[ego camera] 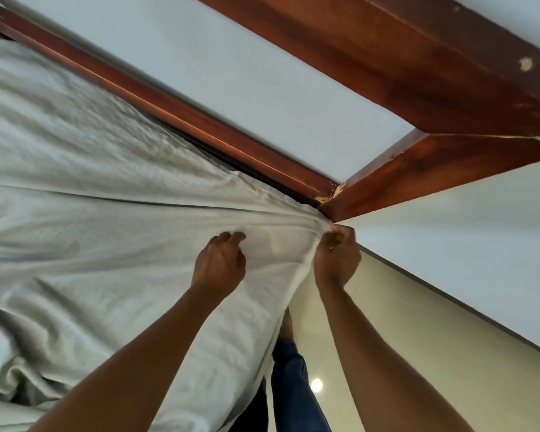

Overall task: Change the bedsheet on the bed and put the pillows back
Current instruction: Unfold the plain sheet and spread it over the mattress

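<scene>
The bedsheet (91,188) lies over the mattress (creased throughout), drawn tight toward the corner by the wooden bed frame (387,179). The left hand (220,263) grasps fabric on top. The right hand (337,260) clutches the corner edge.

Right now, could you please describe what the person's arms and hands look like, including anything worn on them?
Both arms are bare up to the frame edge: no sleeves reach the left forearm or right forearm. The left hand and right hand carry no gloves, watch or bracelet, and I see no rings. Blue trousers show below.
</scene>
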